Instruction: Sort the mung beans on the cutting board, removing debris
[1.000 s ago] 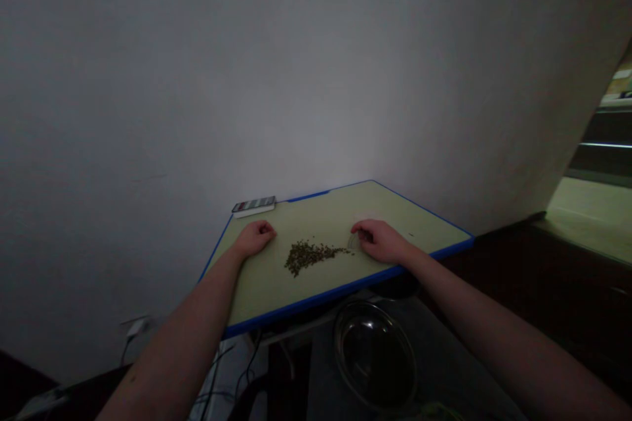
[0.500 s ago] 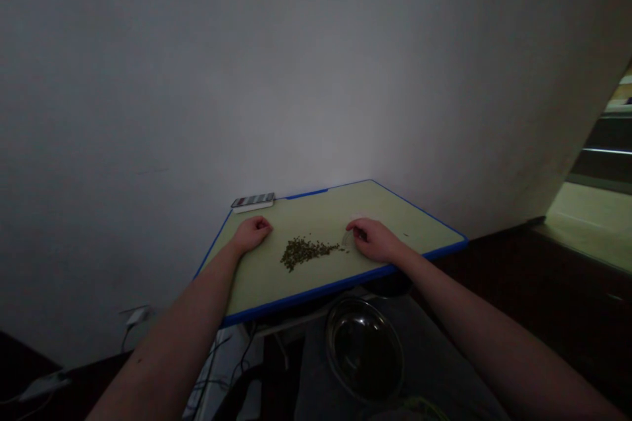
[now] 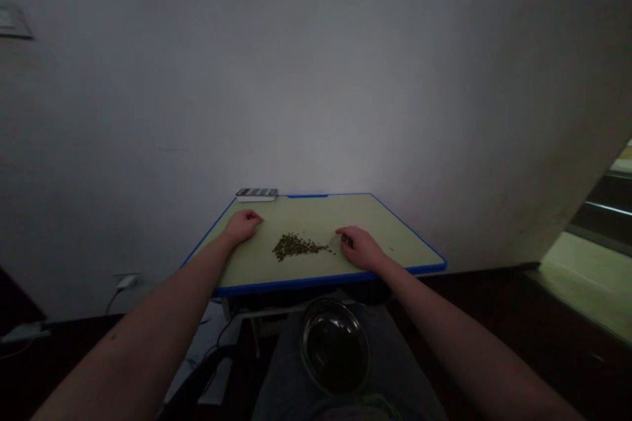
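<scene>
Here's the dark olive seed pile (image 3: 295, 247) on a pale green, blue-edged cutting board (image 3: 241, 266): long axis left-to-right, tapering rightward to a thin tail. Left hand (image 3: 243, 225) curled shut on the far left; right hand (image 3: 359, 248) curled at the tail's tip — any grip, can't tell.

A heap of small dark-green grains (image 3: 296, 247) is flanked on a blue-edged cutting board (image 3: 316, 210) by the curled left hand (image 3: 243, 226) and right hand (image 3: 359, 247) (a small translucent piece (image 3: 336, 243) is seen just beside the right fingers), and a steel bowl (image 3: 334, 346) is placed below.
</scene>
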`<state>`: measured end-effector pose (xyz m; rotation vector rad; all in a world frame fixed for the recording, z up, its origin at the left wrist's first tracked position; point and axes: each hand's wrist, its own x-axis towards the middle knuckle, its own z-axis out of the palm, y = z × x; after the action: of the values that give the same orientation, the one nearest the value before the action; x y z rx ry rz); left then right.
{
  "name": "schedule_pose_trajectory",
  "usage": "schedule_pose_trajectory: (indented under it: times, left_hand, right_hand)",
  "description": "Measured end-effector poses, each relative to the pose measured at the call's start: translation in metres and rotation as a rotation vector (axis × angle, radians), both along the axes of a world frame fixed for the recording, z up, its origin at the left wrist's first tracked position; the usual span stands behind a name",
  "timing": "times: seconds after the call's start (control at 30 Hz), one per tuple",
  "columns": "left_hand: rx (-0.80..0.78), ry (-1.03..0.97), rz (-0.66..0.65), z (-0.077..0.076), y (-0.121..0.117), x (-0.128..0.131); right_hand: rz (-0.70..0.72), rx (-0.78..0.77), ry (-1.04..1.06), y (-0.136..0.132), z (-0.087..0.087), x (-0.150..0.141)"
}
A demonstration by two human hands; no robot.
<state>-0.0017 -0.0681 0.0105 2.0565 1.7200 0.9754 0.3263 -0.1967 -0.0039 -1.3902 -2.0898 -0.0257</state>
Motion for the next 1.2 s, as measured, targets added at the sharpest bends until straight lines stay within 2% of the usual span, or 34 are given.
schedule_pose_trajectory:
  times: [0.17,0.33,0.53,0.93,1.07,1.2]
  left_hand:
    - [-0.003,-0.063,0.061,-0.002,-0.016,-0.003]
    - [-0.005,-0.101,0.089,-0.004,-0.021,-0.002]
    - [-0.036,-0.131,0.178,-0.007,-0.026,-0.017]
    - [0.011,-0.072,0.246,-0.011,-0.027,-0.020]
    - [0.012,-0.085,0.278,-0.013,-0.025,-0.021]
    - [0.018,-0.107,0.297,-0.014,-0.023,-0.022]
  right_hand:
    - [-0.036,0.028,-0.008,0.002,-0.002,0.001]
    - [-0.049,0.036,0.007,0.003,-0.005,0.004]
    - [-0.034,0.016,-0.017,0.004,-0.004,0.003]
    - [-0.330,0.030,0.043,0.019,-0.011,0.010]
    - [-0.304,0.059,0.088,0.019,-0.010,0.013]
    - [-0.209,0.084,0.158,0.023,-0.009,0.016]
